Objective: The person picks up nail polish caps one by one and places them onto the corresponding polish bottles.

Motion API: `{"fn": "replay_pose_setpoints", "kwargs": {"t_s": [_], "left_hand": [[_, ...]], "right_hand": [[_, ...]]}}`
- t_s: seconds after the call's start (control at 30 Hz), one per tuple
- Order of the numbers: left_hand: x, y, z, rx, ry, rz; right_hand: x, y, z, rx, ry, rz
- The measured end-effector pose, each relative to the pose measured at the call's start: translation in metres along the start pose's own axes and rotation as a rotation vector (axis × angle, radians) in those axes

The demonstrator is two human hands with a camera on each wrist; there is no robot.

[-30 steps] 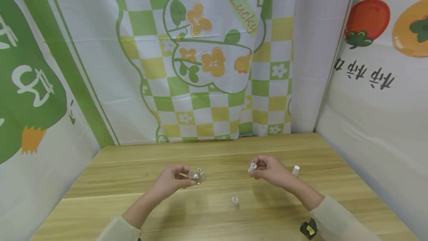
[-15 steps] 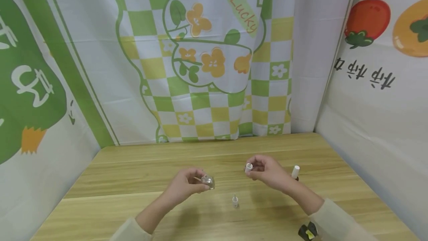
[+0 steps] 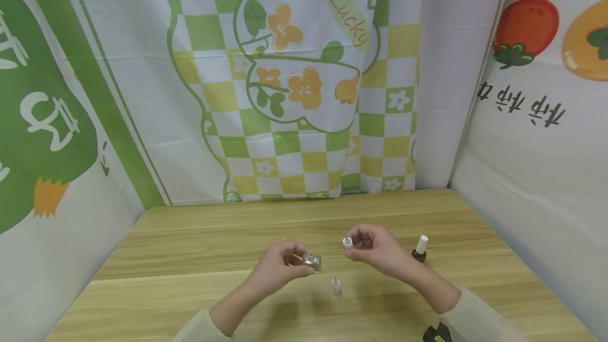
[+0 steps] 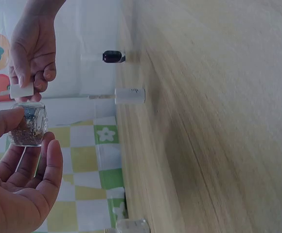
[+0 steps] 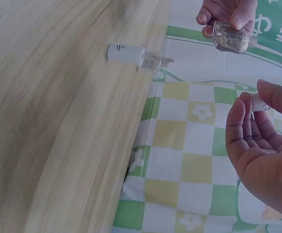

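Observation:
My left hand pinches a small clear glass nail polish bottle by its sides, between thumb and fingers. Silvery glitter shows inside, and its neck is uncapped. Slightly to the right and higher, my right hand pinches a white nail polish cap whose brush points up. A gap separates cap and bottle in the head view. Below them, a second white cap stands on the table, brush upward. Behind my left hand, mostly hidden in the head view, stands another clear uncapped bottle.
On the wooden table, a dark nail polish bottle with its white cap on stands beside my right forearm. A black object with a yellow mark shows at my right sleeve. Printed cloth hangs behind the far table edge.
My left hand has carried the glitter bottle rightward and slightly nearer to me, away from the other clear bottle. My right hand has shifted a little left, and its cap now stands brush up.

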State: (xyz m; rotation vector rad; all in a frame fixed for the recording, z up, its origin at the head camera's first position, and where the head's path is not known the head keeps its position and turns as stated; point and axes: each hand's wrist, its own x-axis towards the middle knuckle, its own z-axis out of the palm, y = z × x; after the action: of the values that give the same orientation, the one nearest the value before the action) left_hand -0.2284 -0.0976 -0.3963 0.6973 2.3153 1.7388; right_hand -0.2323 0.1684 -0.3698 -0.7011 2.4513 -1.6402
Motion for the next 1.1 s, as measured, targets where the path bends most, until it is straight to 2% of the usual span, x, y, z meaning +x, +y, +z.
{"fn": "replay_pose_setpoints", "kwargs": {"t_s": [0.53, 1.1], "left_hand": [[0.000, 0.000, 0.010, 0.036, 0.018, 0.019], [0.001, -0.001, 0.012, 0.038, 0.035, 0.023]], "right_hand": [[-0.007, -0.010, 0.003, -0.110, -0.010, -0.079], [-0.007, -0.007, 0.004, -0.207, 0.002, -0.163]]}}
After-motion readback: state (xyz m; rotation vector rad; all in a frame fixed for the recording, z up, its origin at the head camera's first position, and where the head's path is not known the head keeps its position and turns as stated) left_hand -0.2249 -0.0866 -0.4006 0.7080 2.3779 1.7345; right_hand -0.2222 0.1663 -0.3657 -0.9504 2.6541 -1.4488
